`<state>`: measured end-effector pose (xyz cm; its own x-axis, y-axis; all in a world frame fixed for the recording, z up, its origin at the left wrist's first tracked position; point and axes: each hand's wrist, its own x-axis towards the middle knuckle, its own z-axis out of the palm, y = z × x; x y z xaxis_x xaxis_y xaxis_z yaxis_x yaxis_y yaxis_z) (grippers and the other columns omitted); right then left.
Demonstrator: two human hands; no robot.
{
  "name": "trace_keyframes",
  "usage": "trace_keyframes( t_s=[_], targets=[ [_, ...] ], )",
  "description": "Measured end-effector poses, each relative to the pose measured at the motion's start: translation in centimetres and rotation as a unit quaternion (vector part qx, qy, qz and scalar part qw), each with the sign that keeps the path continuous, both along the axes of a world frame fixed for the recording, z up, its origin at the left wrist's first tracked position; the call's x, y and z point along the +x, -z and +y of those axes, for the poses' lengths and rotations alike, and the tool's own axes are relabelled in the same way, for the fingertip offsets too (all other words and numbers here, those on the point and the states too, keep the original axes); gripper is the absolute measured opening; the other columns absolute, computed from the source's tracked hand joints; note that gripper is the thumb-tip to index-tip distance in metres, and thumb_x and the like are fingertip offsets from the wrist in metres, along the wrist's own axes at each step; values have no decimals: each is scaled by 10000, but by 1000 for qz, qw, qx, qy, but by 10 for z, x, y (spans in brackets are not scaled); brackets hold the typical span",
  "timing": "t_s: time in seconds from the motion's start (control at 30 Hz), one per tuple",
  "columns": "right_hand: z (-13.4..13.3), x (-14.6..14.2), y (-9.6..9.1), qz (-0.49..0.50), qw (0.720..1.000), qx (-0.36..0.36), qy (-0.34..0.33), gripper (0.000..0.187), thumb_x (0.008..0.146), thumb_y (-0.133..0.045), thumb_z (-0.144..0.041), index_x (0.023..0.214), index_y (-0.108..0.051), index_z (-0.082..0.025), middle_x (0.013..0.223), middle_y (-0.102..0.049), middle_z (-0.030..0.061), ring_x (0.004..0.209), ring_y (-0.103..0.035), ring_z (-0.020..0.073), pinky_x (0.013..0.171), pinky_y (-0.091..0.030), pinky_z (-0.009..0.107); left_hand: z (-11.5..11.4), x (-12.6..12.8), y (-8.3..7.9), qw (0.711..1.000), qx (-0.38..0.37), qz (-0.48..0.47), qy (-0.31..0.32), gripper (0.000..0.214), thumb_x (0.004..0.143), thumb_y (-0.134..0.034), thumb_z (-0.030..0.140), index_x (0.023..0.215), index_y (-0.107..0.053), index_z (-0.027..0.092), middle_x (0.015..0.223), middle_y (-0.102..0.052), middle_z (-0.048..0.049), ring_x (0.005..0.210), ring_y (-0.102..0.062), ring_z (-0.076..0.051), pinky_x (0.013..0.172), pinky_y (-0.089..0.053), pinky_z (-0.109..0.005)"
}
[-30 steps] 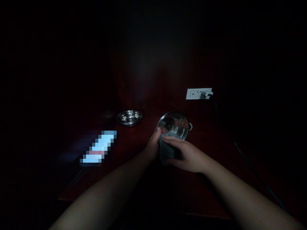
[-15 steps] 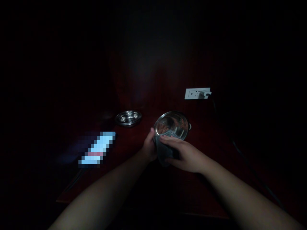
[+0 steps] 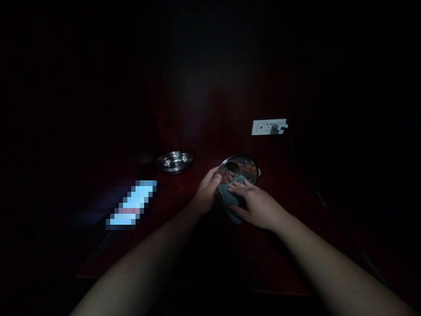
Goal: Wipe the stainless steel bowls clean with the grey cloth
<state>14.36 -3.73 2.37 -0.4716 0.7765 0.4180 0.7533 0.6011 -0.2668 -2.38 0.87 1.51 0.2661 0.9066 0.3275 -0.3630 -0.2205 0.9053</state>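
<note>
A shiny metal bowl (image 3: 247, 166) is tilted up in front of me, its inside facing me. My left hand (image 3: 206, 193) grips it by the left edge, thumb on the rim. A grey-green cloth (image 3: 227, 196) is draped over the near rim and hangs down below it. My right hand (image 3: 258, 204) holds this cloth and presses it against the near part of the bowl. A small light tab or handle shows at the bowl's right side. The bowl's underside is hidden.
Steel bowls or dishes (image 3: 174, 162), seemingly stacked, sit on the dark red table (image 3: 184, 193) at the back left. A lit, pixelated phone-like screen (image 3: 133, 206) lies nearer. A wall socket (image 3: 269, 127) holds a white plug; a cable (image 3: 345, 239) runs down the right.
The bowl has turned and shifted slightly to the right. My left hand has moved up along its rim. The cloth and my right hand have moved a little rightward.
</note>
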Motion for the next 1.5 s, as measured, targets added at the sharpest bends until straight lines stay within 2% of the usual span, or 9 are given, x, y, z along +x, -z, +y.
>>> trace_keyframes(
  t_s=[0.13, 0.3, 0.53, 0.7, 0.83, 0.93, 1.0, 1.13, 1.5],
  targets=[
    [0, 1, 0, -22, 1000, -3, 5, 478, 785, -609, -316, 1236, -574, -160, 1285, -581, 132, 1258, -471, 306, 1104, -291, 527, 0, 0, -2, 997, -42, -38, 48, 505, 633, -599, 173, 1137, -584, 195, 1128, -657, -59, 1109, -559, -280, 944, -403, -391],
    [-1, 1, 0, -19, 1000, 11, -1, 493, 772, -622, -310, 1245, -563, -181, 1306, -562, 136, 1285, -435, 314, 1100, -252, 563, -1, 1, -1, 996, -65, -28, 47, 428, 590, -550, 130, 1007, -629, 186, 984, -688, -39, 970, -605, -256, 868, -434, -379],
    [-4, -2, -3, -31, 999, 37, 5, 490, 778, -611, -325, 1240, -551, -177, 1313, -547, 134, 1280, -435, 306, 1114, -200, 562, -3, 5, 3, 994, -63, -84, 38, 298, 774, -608, 339, 1025, -600, 179, 1033, -668, -54, 1028, -601, -224, 962, -400, -390],
    [-8, -5, -7, -5, 998, 54, -30, 437, 780, -610, -287, 1209, -564, -212, 1275, -562, 112, 1278, -426, 306, 1108, -194, 582, -4, 9, 1, 988, -102, -114, 28, 345, 786, -581, 461, 971, -613, 171, 969, -677, -64, 1009, -617, -222, 968, -407, -386],
    [-12, -7, -12, 9, 996, 43, -78, 470, 769, -626, -242, 1231, -542, -238, 1201, -590, 85, 1157, -516, 272, 1042, -358, 501, -7, 10, -5, 984, -127, -122, 30, 374, 795, -543, 516, 927, -622, 175, 881, -678, -59, 961, -630, -233, 937, -428, -387],
    [-13, -8, -12, 10, 998, 22, -54, 482, 771, -626, -254, 1245, -536, -245, 1199, -564, 95, 1100, -540, 268, 937, -463, 447, -8, 11, -4, 984, -123, -131, 11, 365, 798, -548, 500, 964, -616, 182, 893, -678, -50, 966, -626, -230, 938, -426, -386],
    [-13, -7, -11, -5, 999, 15, -34, 466, 783, -615, -275, 1241, -543, -236, 1173, -565, 101, 1088, -548, 272, 973, -436, 473, -8, 11, -2, 984, -122, -130, 2, 365, 793, -562, 483, 989, -611, 179, 916, -678, -50, 977, -623, -226, 948, -420, -385],
    [-10, -6, -7, -37, 999, 25, -17, 490, 780, -614, -307, 1253, -533, -210, 1152, -585, 100, 1132, -531, 283, 1105, -251, 540, -6, 11, 4, 985, -124, -121, 13, 366, 787, -571, 468, 989, -613, 166, 939, -683, -59, 993, -622, -229, 954, -416, -387],
    [-5, -5, 0, -64, 997, 47, 13, 606, 712, -661, -275, 1289, -504, -178, 1337, -538, 106, 1319, -372, 331, 1126, -144, 579, -4, 9, 0, 977, -140, -158, 0, 370, 720, -625, 319, 1061, -604, 174, 999, -696, -55, 1023, -622, -252, 935, -434, -390]
  ],
)
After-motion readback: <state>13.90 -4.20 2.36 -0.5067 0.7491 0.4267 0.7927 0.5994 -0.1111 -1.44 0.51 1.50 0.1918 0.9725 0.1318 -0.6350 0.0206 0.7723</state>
